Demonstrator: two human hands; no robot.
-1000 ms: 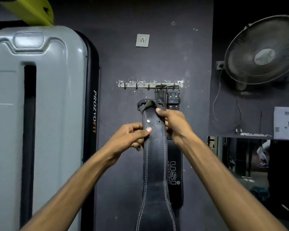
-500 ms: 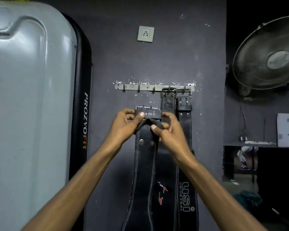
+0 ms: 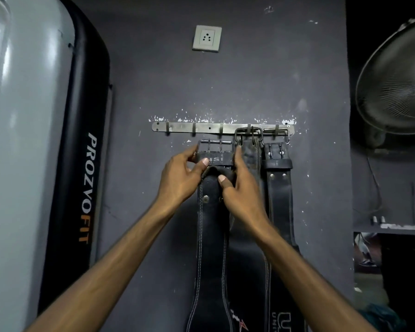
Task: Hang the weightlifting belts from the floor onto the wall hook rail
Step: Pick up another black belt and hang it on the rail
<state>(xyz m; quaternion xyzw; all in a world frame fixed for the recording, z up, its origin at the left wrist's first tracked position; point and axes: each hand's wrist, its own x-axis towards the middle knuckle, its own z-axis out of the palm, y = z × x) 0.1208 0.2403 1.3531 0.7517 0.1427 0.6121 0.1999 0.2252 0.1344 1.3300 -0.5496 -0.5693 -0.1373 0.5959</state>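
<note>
A black leather belt [image 3: 211,236] with white stitching hangs down from both my hands, its metal buckle [image 3: 215,146] raised just below the steel hook rail [image 3: 182,127] on the dark wall. My left hand [image 3: 180,178] grips the belt's top at the buckle's left side. My right hand [image 3: 240,190] pinches the same end from the right, thumb on the leather. Two more black belts hang from the rail's right hooks: a worn one [image 3: 249,149] and one [image 3: 279,188] at the far right.
A tall grey and black machine panel [image 3: 58,164] marked PROZVOFIT stands close on the left. A white socket [image 3: 207,38] sits above the rail. A wall fan [image 3: 393,80] and a shelf [image 3: 391,227] are on the right. The three left hooks carry nothing.
Both hands have lifted the belt's buckle end up toward the rail. The view has drawn closer to the wall.
</note>
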